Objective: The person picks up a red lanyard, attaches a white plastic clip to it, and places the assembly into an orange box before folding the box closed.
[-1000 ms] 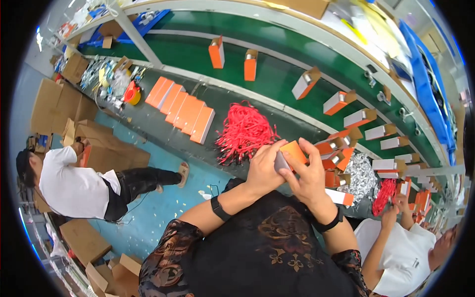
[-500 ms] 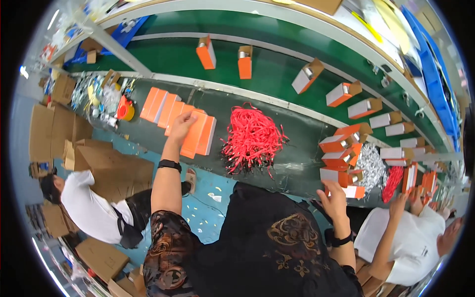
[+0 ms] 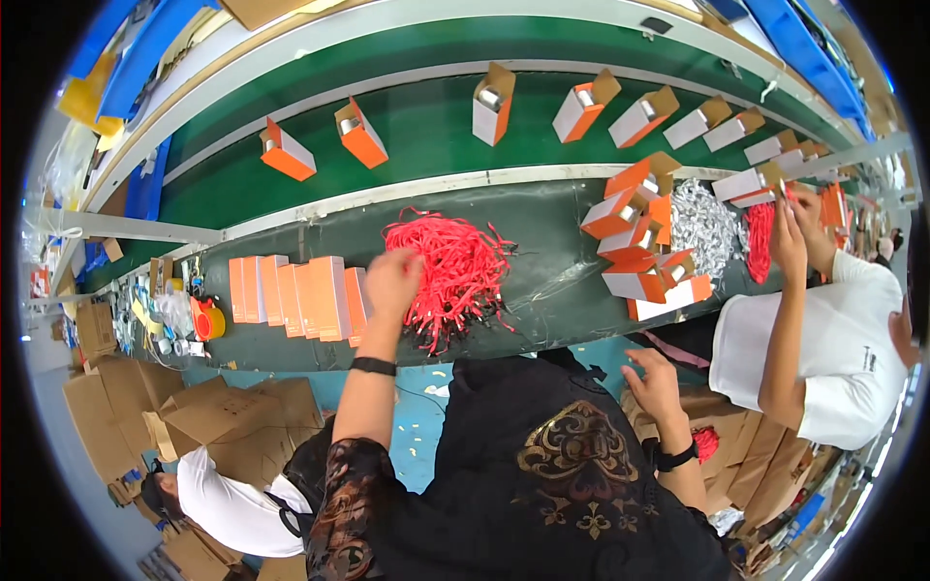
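A heap of red straps with black ends (image 3: 460, 276) lies on the dark table in front of me. Over its left edge is my left hand (image 3: 395, 283), fingers curled toward the straps; whatever they pinch is hidden. Just left of that hand, a row of closed orange-and-white boxes (image 3: 320, 298) leans together. My right hand (image 3: 657, 387) is empty, fingers apart, off the table's front edge. Beyond it, at the right, several opened orange-and-white boxes (image 3: 630, 281) with brown flaps hold silvery pieces. They stand beside a pile of silvery pieces (image 3: 702, 228).
Opened boxes (image 3: 363, 140) stand spaced along the green conveyor (image 3: 426, 121) behind a pale rail. At the right, a co-worker in a white shirt (image 3: 804, 339) reaches near a second red bundle (image 3: 759, 244). A yellow-orange tape roll (image 3: 208, 320) sits left. Another person (image 3: 228, 504) is lower left.
My left hand has left the orange boxes and moved right to the red straps. My view has turned, shifting the scene. The right hand stays open near the table's edge.
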Motion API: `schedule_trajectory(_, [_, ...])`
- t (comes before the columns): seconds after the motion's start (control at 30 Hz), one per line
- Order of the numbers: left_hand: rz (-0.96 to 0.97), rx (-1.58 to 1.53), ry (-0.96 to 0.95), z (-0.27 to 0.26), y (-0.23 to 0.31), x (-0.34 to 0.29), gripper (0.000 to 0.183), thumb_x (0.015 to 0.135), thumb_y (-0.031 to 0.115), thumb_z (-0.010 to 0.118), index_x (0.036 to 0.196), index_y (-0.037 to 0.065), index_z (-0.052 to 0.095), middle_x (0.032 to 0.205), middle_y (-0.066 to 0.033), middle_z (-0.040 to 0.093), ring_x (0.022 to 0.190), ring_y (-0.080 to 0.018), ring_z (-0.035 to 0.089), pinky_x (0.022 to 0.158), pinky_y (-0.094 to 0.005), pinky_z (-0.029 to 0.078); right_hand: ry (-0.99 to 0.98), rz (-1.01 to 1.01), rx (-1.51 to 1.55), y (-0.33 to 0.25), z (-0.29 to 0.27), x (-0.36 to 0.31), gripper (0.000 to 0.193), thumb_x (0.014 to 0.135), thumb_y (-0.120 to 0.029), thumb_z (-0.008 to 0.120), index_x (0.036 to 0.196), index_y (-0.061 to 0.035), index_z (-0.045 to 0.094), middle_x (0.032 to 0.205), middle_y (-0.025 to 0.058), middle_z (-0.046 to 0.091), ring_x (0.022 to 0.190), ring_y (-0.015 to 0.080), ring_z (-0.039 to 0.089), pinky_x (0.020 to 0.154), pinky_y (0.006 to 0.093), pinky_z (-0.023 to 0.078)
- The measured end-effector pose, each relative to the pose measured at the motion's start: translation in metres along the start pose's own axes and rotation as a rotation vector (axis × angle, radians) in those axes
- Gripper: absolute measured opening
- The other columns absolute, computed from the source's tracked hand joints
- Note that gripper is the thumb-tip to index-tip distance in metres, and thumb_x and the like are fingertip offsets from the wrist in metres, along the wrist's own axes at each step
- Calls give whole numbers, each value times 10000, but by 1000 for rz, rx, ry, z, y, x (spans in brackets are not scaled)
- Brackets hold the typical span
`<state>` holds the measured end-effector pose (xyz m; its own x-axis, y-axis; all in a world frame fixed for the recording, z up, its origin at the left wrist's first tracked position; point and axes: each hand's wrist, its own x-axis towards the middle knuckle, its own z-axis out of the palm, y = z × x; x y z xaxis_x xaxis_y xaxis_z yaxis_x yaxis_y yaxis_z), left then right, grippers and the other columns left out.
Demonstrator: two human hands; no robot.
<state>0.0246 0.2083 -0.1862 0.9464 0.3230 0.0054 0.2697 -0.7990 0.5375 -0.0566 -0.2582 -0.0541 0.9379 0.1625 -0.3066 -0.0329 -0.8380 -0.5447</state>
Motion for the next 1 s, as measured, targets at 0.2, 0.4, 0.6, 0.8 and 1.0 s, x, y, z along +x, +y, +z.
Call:
schedule_trajectory(0.2, [13,249,-95,64,10,-4,249,816,318,736,958,114,719,959,-110,688,953,-326,648,843,-435,524,-1,-102,-11,6,-9,4,282,831,-171,736,1072,-33,690,1000,173,676,945,378,643,823,428,521])
schedule_trajectory(0.4, [-21,-579,88,29,37,-8,155,926,222,643,937,67,645,899,-106,687,911,-257,648,814,-389,519,0,-178,23,39,-9,13,281,833,-181,735,1071,-38,691,1018,153,680,955,369,642,831,429,524])
schedule_trajectory(0.6, [68,-1624,115,-112,141,-24,105,989,182,564,956,83,554,844,-57,588,775,-173,567,754,-332,482,-88,-324,8,39,-9,40,275,835,-202,728,1067,-59,692,1023,118,674,985,337,640,841,417,522])
schedule_trajectory(0.8, [124,-1385,69,-199,221,-63,128,1012,174,536,976,53,561,815,-28,560,677,-99,491,634,-265,417,-137,-598,9,11,-14,66,365,811,-248,757,1121,-72,685,1061,106,669,1004,322,636,880,404,513])
schedule_trajectory(1.0, [72,-718,-140,-204,294,-89,255,907,3,654,1150,-3,579,770,24,581,634,-20,478,556,-185,369,32,-986,366,-106,-63,73,997,680,-377,868,1450,20,374,1429,246,448,1277,400,499,1049,445,427])
